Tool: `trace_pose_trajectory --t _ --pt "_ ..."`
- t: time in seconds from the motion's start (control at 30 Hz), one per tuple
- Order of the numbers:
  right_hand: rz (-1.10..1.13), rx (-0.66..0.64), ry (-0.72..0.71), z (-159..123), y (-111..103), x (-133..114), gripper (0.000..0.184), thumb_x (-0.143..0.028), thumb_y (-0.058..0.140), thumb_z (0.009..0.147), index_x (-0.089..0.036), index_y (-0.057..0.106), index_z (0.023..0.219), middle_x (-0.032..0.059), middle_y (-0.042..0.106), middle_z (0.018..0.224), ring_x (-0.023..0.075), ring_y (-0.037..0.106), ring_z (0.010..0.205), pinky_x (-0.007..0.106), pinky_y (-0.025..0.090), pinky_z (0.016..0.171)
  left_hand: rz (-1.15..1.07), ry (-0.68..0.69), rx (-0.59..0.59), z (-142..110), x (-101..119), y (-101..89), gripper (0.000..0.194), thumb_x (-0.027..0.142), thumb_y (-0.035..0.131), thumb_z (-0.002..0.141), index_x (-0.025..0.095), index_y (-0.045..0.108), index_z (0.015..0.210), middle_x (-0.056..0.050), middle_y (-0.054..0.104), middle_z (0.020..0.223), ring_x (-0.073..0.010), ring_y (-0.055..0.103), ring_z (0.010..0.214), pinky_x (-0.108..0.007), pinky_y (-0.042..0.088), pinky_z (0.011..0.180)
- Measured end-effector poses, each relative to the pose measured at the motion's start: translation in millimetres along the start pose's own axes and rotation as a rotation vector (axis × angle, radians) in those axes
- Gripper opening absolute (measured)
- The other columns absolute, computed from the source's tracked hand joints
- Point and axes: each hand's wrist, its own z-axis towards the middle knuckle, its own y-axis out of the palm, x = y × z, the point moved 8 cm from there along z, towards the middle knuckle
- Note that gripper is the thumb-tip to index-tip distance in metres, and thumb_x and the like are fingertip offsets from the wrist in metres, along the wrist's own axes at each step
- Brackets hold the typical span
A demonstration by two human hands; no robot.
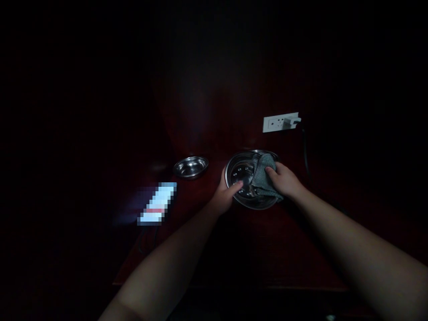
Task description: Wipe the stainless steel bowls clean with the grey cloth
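Note:
A shiny metal bowl [246, 204] is held up over the dark red table, tilted so that its inside faces me. My left hand [227, 191] grips its left rim, thumb inside and fingers behind the wall. A grey-green cloth [265, 176] hangs over the right side of the bowl, and my right hand [284, 178] is closed on it, thumb on top. The cloth covers part of the bowl's inside. My right fingers are hidden beneath the cloth or behind the bowl.
Left of the bowl, a second metal bowl [191, 167] sits on the table [261, 249]. A lit, pixelated screen [158, 203] lies nearer on the left, a cable below it. A white wall socket [280, 122] with a plugged-in adapter and hanging cord [305, 151] is behind. The surroundings are very dark.

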Motion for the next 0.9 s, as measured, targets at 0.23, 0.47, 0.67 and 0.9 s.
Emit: trace_pose_trajectory --t 0.23,0.47,0.67,0.9 --pt "0.004 -0.031 -0.028 -2 3 -3 0.025 -0.035 0.039 0.085 -0.017 0.054 0.09 0.0101 0.063 0.09 0.0218 0.059 0.08 0.03 0.045 0.07 0.051 -0.023 0.081 7 1 -15.2 0.067 0.009 0.059 0.059 0.022 0.045 0.123 -0.003 0.058 0.117 -0.0253 0.047 0.117 -0.038 0.031 0.103" --pt "0.004 -0.097 -0.049 0 9 1 0.025 -0.034 0.041 0.084 -0.016 0.055 0.094 0.0096 0.064 0.092 0.0213 0.06 0.08 0.03 0.044 0.07 0.001 -0.169 0.013 7 -21 -22.1 0.064 0.01 0.056 0.057 0.02 0.047 0.12 -0.004 0.064 0.105 -0.0255 0.051 0.111 -0.039 0.037 0.096" --pt "0.036 -0.199 -0.133 -1 11 1 0.025 -0.036 0.043 0.084 -0.018 0.056 0.095 0.0073 0.064 0.09 0.0204 0.06 0.079 0.031 0.045 0.071 0.012 -0.288 -0.065 -1 -28 -17.8 0.065 0.011 0.055 0.056 0.02 0.049 0.12 -0.003 0.066 0.097 -0.0222 0.059 0.09 -0.035 0.042 0.084" --pt "0.076 -0.27 -0.21 -3 17 -4 0.024 -0.036 0.044 0.084 -0.018 0.056 0.094 0.0066 0.064 0.091 0.0193 0.059 0.081 0.03 0.044 0.073 0.02 -0.36 -0.06 -5 -33 -17.8 0.056 0.011 0.054 0.056 0.017 0.054 0.112 0.0 0.065 0.076 -0.0171 0.058 0.071 -0.033 0.043 0.075"
